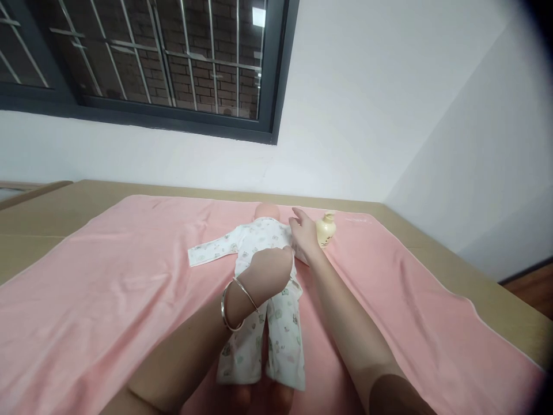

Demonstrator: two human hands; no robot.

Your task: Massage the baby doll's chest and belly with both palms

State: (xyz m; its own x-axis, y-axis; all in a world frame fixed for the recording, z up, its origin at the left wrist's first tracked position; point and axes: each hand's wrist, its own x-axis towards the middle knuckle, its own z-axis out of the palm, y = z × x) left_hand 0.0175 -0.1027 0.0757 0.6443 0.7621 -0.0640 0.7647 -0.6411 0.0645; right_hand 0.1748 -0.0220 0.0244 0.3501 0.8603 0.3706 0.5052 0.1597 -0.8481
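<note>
A baby doll [266, 211] lies on its back or front, I cannot tell which, with its head away from me. It wears a white printed top [259, 233] and matching trousers [285, 340]; its bare feet show at the near end. One sleeve [213, 251] stretches out flat to the left. My left hand [270, 270], with bangles at the wrist, is closed at the right side of the top, seemingly on its cloth; its fingertips are mostly hidden. Beside the right shoulder, my right hand [305, 230] has its fingers apart, over the partly hidden right sleeve [300, 253].
A pale yellow pump bottle [325, 229] stands just right of my right hand. Under everything spreads a wrinkled pink blanket [142, 259] on a tan table [99, 193]. Behind it rises a white wall [345, 115] with a dark-framed barred window [276, 75].
</note>
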